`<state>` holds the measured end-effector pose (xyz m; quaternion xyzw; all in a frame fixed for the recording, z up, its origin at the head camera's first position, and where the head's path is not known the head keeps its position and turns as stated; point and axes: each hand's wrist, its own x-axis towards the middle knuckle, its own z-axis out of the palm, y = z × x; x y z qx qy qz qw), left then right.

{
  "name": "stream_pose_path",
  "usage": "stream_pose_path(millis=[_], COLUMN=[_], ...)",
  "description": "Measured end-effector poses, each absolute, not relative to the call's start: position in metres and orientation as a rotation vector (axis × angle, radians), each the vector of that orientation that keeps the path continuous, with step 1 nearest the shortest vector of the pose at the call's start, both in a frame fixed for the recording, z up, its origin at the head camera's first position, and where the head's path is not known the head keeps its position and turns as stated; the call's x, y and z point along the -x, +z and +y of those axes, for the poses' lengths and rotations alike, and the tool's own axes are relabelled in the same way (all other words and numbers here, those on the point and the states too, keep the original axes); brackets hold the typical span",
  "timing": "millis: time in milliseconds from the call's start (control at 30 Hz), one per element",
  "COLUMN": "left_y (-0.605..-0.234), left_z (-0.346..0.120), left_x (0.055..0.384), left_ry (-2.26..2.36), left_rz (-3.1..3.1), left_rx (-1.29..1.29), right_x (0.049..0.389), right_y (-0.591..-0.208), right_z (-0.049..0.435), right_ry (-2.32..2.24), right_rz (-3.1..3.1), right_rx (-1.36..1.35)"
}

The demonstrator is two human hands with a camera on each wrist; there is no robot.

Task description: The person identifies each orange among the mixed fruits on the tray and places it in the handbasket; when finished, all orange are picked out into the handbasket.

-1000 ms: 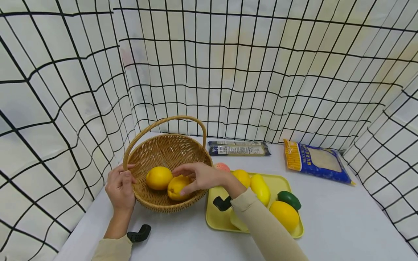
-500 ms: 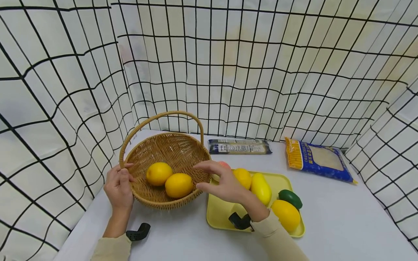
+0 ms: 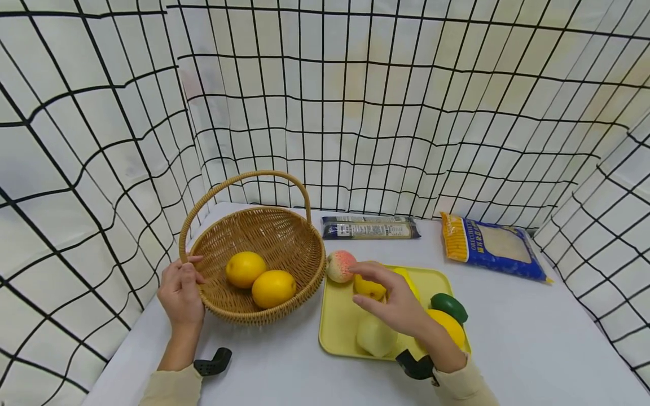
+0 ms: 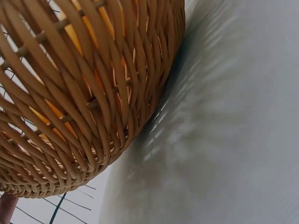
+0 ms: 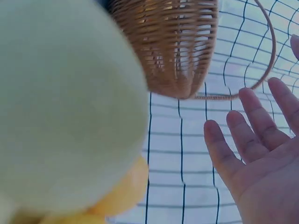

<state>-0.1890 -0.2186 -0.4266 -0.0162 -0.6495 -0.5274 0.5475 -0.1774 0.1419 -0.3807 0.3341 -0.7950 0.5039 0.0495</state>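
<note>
My left hand [image 3: 180, 293] grips the left rim of a wicker basket [image 3: 289, 237], near the base of its arched handle. Inside the basket lie two lemons [image 3: 246, 269] side by side. My right hand [image 3: 401, 304] hovers over a yellow tray [image 3: 332, 338], fingers spread and holding nothing. Just beyond its fingertips is a round yellow fruit [image 3: 368, 288], partly covered by the hand. A pale green round fruit [image 3: 374, 338] sits below the hand and looms large in the right wrist view. Behind the hand, a long yellow fruit [image 3: 408, 279] is mostly hidden.
A pink-and-cream peach [image 3: 341, 266] is at the tray's back left corner. On its right side are a dark green fruit [image 3: 449, 308] and a larger yellow fruit [image 3: 449, 326]. Long dark packets [image 3: 370, 228] and a blue-yellow pasta bag [image 3: 492, 251] lie behind. Black-gridded white walls surround the table.
My right hand has let go of the front lemon in the basket and moved right, out over the tray. The left hand stays on the basket rim.
</note>
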Motion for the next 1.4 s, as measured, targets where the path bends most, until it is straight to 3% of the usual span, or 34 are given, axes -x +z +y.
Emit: stream_pose_path(millis=[933, 1200, 1400], left_y=[-0.426, -0.427, -0.427], left_z=[-0.218, -0.218, -0.218], left_x=[0.187, 0.189, 0.190], left_ry=[-1.296, -1.314, -1.318], left_rz=[-1.559, -1.564, -1.571], left_rx=[0.012, 0.031, 0.013], right_x=[0.161, 0.150, 0.150], right_y=[-0.427, -0.422, -0.427], right_z=[0.280, 0.304, 0.320], right_ry=[1.297, 1.293, 1.479], right_rz=[-2.633, -2.717, -2.809], right_rx=[-0.320, -0.302, -0.437])
